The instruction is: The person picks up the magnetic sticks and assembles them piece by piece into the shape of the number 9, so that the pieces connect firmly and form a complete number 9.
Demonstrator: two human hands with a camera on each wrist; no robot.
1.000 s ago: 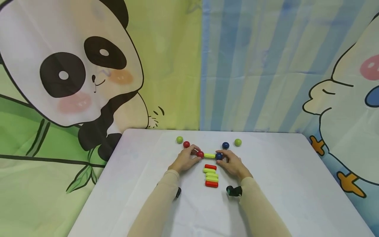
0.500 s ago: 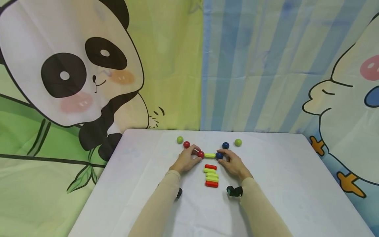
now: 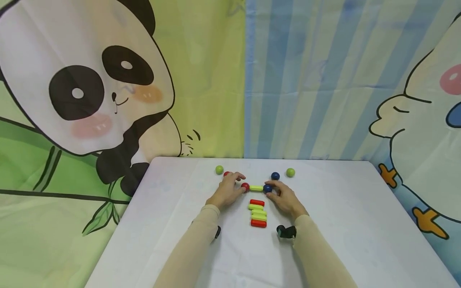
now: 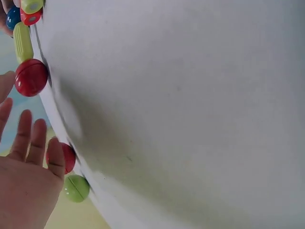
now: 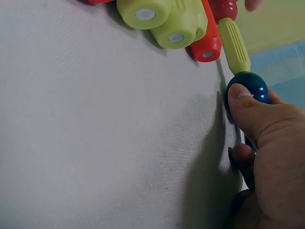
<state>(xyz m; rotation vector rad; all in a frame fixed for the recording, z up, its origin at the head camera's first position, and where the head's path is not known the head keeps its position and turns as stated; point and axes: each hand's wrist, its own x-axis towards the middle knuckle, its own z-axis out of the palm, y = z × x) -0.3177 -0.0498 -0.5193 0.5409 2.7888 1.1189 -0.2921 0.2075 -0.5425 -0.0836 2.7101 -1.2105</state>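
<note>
A yellow-green rod (image 3: 256, 188) lies crosswise in the head view, with a red ball (image 3: 245, 187) at its left end and a dark blue ball (image 3: 267, 189) at its right end. My right hand (image 3: 286, 199) pinches that blue ball between thumb and fingers; the right wrist view shows the thumb (image 5: 240, 91) across it. Fingers spread, my left hand (image 3: 227, 191) is beside the red ball and no longer encloses it. In the left wrist view its thumb tip is close to the red ball (image 4: 31, 78); whether they touch I cannot tell.
Nearer the person, red rods (image 3: 258, 223) and yellow-green rods (image 3: 258, 213) lie in a column. Behind the hands are a green ball (image 3: 219, 170), a partly hidden red ball (image 4: 68, 158), a blue ball (image 3: 275, 176) and another green ball (image 3: 290, 172) on the white table (image 3: 173, 208).
My left fingers have lifted and opened away from the red ball, now covering part of the red ball behind. My right hand keeps its pinch on the blue ball. The joined pieces barely moved.
</note>
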